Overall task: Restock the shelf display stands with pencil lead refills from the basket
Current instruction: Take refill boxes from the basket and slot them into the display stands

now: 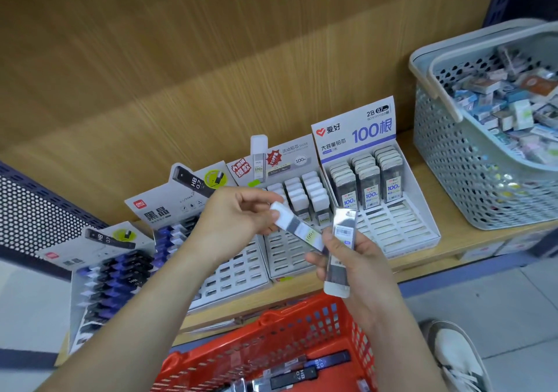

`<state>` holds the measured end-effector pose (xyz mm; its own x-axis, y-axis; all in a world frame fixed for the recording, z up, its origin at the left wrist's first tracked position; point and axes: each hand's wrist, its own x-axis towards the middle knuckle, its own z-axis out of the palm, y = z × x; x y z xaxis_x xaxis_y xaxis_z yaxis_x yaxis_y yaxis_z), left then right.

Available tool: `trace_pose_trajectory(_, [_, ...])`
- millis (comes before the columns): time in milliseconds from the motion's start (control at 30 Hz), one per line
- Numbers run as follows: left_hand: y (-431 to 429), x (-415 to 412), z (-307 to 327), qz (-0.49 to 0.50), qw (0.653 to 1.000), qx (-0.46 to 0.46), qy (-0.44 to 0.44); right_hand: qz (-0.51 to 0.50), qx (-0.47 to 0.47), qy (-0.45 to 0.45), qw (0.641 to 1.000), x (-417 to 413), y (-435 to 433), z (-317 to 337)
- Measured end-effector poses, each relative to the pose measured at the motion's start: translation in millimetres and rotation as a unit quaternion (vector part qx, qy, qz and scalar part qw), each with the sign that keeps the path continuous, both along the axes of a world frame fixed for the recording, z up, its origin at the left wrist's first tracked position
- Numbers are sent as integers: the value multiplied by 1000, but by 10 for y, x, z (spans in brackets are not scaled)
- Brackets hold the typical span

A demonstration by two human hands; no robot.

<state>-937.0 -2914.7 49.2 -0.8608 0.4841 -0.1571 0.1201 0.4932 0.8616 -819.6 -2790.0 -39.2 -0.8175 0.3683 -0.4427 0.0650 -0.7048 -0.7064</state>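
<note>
Clear plastic with a white cap makes up the refill case (pixel 297 228) that the left hand (pixel 238 219) pinches by its capped end, thumb and fingertips closed on it, at the middle of the frame. Just right of it, the right hand (pixel 362 261) is wrapped round a second case (pixel 339 252), held upright with its cap downward and its barcode side toward the camera. The two cases cross, and whether they touch cannot be told. Both hover over the front of the centre stand (pixel 283 258) on the shelf (pixel 453 249).

The step looks like sorting each case to its stand. The left-hand case appears to match the white-capped rows at the back of the centre stand, so it likely belongs in the next free slot in front of them, cap up and label forward like its neighbours. The second case should be turned over first. Its front is hidden, so it cannot be told whether it goes there or into the right stand (pixel 398 234) marked 2B. Filling from the back forward keeps the rows tidy.

More stock, dark HB tubes (pixel 302 373), lies in the red basket (pixel 271 337) at the bottom, and seems meant for the HB stand (pixel 238 274) at left.
</note>
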Motion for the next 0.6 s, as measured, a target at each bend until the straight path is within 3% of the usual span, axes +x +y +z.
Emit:
trace_pose_trajectory(100, [3, -124, -155, 60, 988, -38, 134, -40, 20, -54, 998, 8, 65, 1])
trace_pose_trajectory(300, [93, -72, -371, -16, 946, -150, 286, -110, -13, -76, 991, -3, 126, 30])
trace_pose_trajectory(600, [186, -130, -520, -145, 890, -185, 390, -116, -19, -47, 992, 13, 85, -12])
